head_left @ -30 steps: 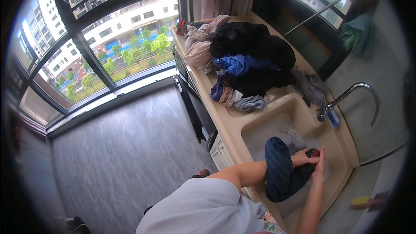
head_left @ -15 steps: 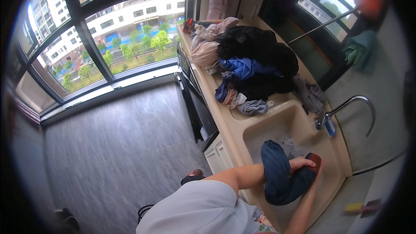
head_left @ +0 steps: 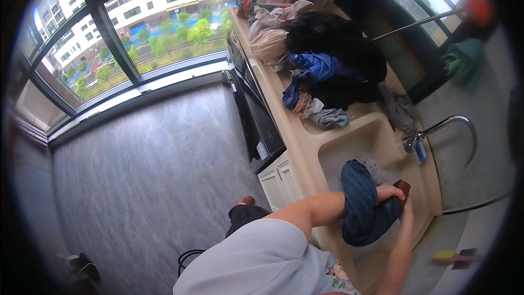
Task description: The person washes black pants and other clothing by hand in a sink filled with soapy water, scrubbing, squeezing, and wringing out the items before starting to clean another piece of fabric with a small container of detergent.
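A dark blue, wet-looking garment hangs bunched over the soapy basin of the beige sink. My left forearm reaches in from the left and passes behind a fold of it. My left hand comes out on the far side, fingers closed on the cloth beside a reddish-brown block. From below, my right forearm rises to the same block, and my right hand is closed around its lower end, fingers mostly hidden. Whether the block is a brush or soap, I cannot tell.
A heap of clothes, black, blue and pinkish, covers the counter beyond the sink. The chrome faucet arches at the sink's right. Below the counter's left edge, a dark appliance door stands open. Tall windows line the far left.
The whole view has shifted, so the sink, clothes and hands appear slightly higher and further right. My hands keep the same hold on the garment and the block, with little visible movement over the basin.
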{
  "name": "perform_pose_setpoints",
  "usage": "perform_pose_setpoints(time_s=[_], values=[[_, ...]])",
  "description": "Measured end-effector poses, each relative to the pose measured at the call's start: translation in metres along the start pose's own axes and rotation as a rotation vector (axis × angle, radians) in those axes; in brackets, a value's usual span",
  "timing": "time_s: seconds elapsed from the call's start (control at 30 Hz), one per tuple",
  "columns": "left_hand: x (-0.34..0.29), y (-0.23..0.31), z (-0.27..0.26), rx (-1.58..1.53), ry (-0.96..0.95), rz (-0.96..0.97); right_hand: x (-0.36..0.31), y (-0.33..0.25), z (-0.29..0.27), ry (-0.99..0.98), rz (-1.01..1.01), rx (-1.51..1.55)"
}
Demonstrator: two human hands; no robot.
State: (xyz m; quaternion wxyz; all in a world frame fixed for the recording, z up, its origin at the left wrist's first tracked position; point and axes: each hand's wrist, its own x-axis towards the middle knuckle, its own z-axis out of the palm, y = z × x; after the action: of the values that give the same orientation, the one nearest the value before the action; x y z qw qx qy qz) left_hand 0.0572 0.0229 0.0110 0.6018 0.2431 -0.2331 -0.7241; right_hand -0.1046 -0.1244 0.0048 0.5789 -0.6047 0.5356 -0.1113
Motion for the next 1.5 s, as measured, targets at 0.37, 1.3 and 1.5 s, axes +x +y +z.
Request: perform_pose_setpoints(time_s=[0.37, 1.3, 1.5], values=[[-0.005, -0.002, -0.022, 0.576, 0.246, 0.124, -0.111, -0.125, 0.186, -0.807, -0.425, -0.768], [0.013, 0.024, -0.067, -0.558, 0.230, -0.037, -0.187, -0.145, 0.035, 0.330, -1.229, -1.031], [0.025, 0.019, -0.044, -0.656, 0.111, -0.049, -0.138, -0.115, -0.020, 0.755, -0.960, -0.177]])
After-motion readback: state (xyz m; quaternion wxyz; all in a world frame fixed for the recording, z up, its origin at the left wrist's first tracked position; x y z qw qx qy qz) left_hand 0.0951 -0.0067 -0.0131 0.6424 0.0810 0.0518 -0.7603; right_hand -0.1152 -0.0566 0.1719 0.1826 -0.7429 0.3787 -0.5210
